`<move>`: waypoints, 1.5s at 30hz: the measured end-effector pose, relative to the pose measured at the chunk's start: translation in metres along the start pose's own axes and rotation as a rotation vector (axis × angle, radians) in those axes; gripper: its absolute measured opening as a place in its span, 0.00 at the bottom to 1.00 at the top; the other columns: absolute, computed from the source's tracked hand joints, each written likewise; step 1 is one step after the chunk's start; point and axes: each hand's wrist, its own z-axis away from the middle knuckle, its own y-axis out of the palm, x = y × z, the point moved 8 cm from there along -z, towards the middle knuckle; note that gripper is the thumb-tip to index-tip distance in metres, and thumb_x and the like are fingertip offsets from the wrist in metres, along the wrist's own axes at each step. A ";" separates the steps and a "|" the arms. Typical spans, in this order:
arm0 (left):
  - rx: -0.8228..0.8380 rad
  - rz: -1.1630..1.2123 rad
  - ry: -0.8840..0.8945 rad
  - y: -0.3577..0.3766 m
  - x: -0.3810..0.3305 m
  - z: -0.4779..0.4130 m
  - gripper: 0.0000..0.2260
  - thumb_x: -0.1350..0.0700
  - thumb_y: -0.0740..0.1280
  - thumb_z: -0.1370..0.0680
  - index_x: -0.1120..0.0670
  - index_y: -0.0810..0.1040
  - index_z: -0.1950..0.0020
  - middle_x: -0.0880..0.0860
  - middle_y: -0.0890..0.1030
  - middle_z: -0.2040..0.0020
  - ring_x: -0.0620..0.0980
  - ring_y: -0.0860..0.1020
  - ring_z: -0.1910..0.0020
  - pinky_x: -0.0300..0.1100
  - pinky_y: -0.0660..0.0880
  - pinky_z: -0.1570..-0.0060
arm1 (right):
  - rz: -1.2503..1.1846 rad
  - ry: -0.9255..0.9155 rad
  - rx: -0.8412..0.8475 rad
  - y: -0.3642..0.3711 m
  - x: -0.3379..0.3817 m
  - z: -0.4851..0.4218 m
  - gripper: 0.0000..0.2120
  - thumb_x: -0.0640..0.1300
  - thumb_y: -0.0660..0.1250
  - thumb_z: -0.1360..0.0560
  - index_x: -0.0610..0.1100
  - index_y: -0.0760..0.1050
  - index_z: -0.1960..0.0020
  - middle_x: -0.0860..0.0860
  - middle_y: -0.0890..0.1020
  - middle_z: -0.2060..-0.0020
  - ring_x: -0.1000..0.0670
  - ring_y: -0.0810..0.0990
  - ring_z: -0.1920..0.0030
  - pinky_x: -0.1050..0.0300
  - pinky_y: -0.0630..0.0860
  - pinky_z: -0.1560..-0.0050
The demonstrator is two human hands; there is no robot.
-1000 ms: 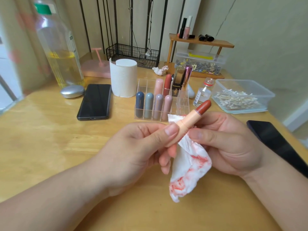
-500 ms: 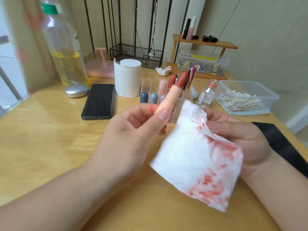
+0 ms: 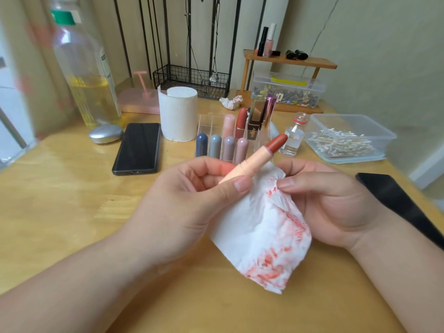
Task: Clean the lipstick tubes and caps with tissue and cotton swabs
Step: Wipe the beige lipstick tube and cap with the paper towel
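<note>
My left hand pinches the lipstick, its tip slanting up and to the right. My right hand pinches the stained tissue just beside the tube's right.

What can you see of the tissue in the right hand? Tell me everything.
The tissue is a white, crumpled paper sheet smeared with red-pink stains, heaviest at its lower end and right side. The right hand pinches its top edge between thumb and fingers; the rest hangs loose over the wooden table. Its upper part sits just behind the peach lipstick tube that the left hand grips; whether they touch is unclear.
</note>
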 end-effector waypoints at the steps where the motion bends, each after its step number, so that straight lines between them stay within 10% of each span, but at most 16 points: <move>1: -0.005 -0.001 0.002 0.000 -0.001 0.001 0.09 0.54 0.76 0.32 0.55 0.85 0.55 0.57 0.84 0.58 0.51 0.80 0.58 0.41 0.76 0.53 | 0.018 0.001 -0.011 0.000 -0.001 0.001 0.37 0.39 0.80 0.40 0.24 0.69 0.39 0.30 0.72 0.44 0.31 0.65 0.41 0.33 0.58 0.37; 7: 0.085 0.116 -0.080 0.008 0.004 0.003 0.14 0.52 0.68 0.25 0.60 0.84 0.47 0.61 0.84 0.46 0.58 0.81 0.47 0.48 0.75 0.41 | -0.043 -0.037 -0.073 -0.006 0.002 -0.001 0.35 0.37 0.79 0.41 0.25 0.71 0.39 0.27 0.75 0.42 0.28 0.73 0.39 0.35 0.67 0.31; 13: 0.238 0.119 -0.078 0.024 0.003 0.011 0.16 0.51 0.61 0.20 0.58 0.85 0.44 0.57 0.85 0.44 0.51 0.82 0.42 0.39 0.77 0.40 | 0.069 -0.178 -0.139 0.003 0.010 0.007 0.09 0.28 0.68 0.35 0.36 0.82 0.57 0.37 0.83 0.62 0.44 0.83 0.63 0.55 0.81 0.61; 19: 0.170 0.071 -0.066 0.018 0.008 0.006 0.13 0.49 0.67 0.24 0.57 0.85 0.52 0.51 0.82 0.56 0.45 0.79 0.55 0.37 0.77 0.57 | 0.394 -0.435 -0.531 -0.022 0.035 0.019 0.05 0.38 0.70 0.34 0.44 0.85 0.62 0.40 0.85 0.63 0.44 0.83 0.62 0.48 0.78 0.57; 27: 0.035 0.053 -0.060 0.010 0.012 0.007 0.09 0.50 0.76 0.29 0.53 0.81 0.59 0.61 0.78 0.57 0.58 0.72 0.58 0.51 0.67 0.58 | 0.158 -0.204 -0.215 0.017 0.009 0.015 0.12 0.38 0.67 0.29 0.29 0.79 0.52 0.19 0.74 0.53 0.17 0.72 0.55 0.29 0.71 0.52; 30: -0.009 0.034 -0.050 0.007 0.011 0.008 0.09 0.53 0.76 0.32 0.55 0.79 0.59 0.62 0.83 0.60 0.56 0.80 0.63 0.44 0.75 0.65 | 0.134 -0.199 -0.220 0.018 0.005 0.015 0.11 0.37 0.67 0.29 0.29 0.80 0.51 0.22 0.78 0.52 0.20 0.77 0.51 0.26 0.72 0.47; 34: -0.039 0.031 -0.019 0.004 0.006 0.006 0.12 0.58 0.78 0.33 0.56 0.76 0.58 0.71 0.82 0.57 0.68 0.83 0.57 0.63 0.76 0.53 | 0.212 -0.223 -0.232 0.021 0.006 0.014 0.08 0.38 0.68 0.29 0.34 0.83 0.55 0.22 0.77 0.54 0.24 0.77 0.57 0.29 0.72 0.52; 39: -0.006 0.000 -0.010 0.010 0.003 0.006 0.12 0.56 0.78 0.29 0.57 0.77 0.54 0.61 0.80 0.65 0.46 0.75 0.74 0.32 0.69 0.73 | 0.238 -0.242 -0.154 0.026 0.011 0.016 0.06 0.35 0.69 0.29 0.38 0.85 0.58 0.36 0.85 0.59 0.42 0.84 0.58 0.51 0.80 0.52; 45: -0.046 -0.079 0.033 0.001 0.001 0.003 0.12 0.54 0.80 0.31 0.58 0.83 0.53 0.58 0.79 0.64 0.50 0.72 0.68 0.40 0.67 0.67 | 0.231 -0.194 -0.188 0.015 0.018 0.018 0.05 0.35 0.72 0.38 0.41 0.84 0.64 0.36 0.78 0.66 0.37 0.73 0.61 0.40 0.64 0.55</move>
